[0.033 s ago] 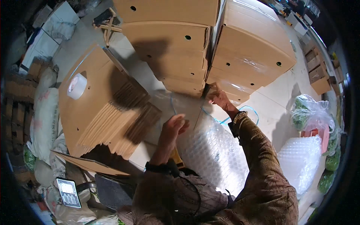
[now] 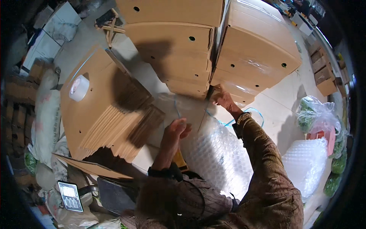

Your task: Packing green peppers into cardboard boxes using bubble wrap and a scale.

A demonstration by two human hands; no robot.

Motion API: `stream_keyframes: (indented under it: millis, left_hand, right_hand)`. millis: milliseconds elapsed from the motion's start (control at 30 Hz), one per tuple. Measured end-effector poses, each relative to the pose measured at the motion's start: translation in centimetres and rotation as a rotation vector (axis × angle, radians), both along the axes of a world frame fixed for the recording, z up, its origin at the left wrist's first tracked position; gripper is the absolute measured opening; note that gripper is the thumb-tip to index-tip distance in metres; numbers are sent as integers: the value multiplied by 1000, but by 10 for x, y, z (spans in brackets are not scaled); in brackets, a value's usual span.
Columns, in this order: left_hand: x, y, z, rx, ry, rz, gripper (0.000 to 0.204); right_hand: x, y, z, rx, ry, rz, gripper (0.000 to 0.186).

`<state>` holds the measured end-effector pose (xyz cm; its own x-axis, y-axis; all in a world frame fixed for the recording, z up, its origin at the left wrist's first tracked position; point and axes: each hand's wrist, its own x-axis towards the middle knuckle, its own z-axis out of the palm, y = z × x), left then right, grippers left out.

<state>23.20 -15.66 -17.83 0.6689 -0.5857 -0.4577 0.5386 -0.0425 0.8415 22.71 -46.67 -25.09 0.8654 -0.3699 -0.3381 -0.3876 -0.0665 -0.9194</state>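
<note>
My left hand (image 2: 175, 131) is raised over the floor left of the middle, its fingers curled together; anything in them is hidden. Farther ahead, my right hand (image 2: 225, 102) reaches to the low front corner of the right stack of cardboard boxes (image 2: 244, 70). Its fingers are bent in a pinch, and what they grip is too small to tell. A light-blue strap (image 2: 254, 110) loops on the floor beside my right wrist. Another piece of blue strap (image 2: 177, 108) lies ahead of my left hand. The left stack of boxes (image 2: 171, 57) stands close beside the right one.
Flattened cardboard sheets (image 2: 103, 126) are piled at left, with a white tape roll (image 2: 79, 88) on top. Bubble wrap (image 2: 217, 152) spreads below my hands. At right are another bubble-wrap bundle (image 2: 305, 162) and a clear bag of greens (image 2: 314, 112). A scale display (image 2: 70, 195) stands lower left.
</note>
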Motion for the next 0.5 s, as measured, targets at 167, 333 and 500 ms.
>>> stream_keyframes:
  millis: [167,333,500]
  left_hand:
    - [-6,27,-1,-135,98,124,36]
    - [-6,52,-6,-142,62,203,36]
    - [-9,36,-5,-149,73,185,37]
  right_hand:
    - [-8,-40,-44,-516,-302,55,34]
    - [-32,-25,-22,-816,-232,164,32]
    - [-25,-30,-42,-951,-239,175,37]
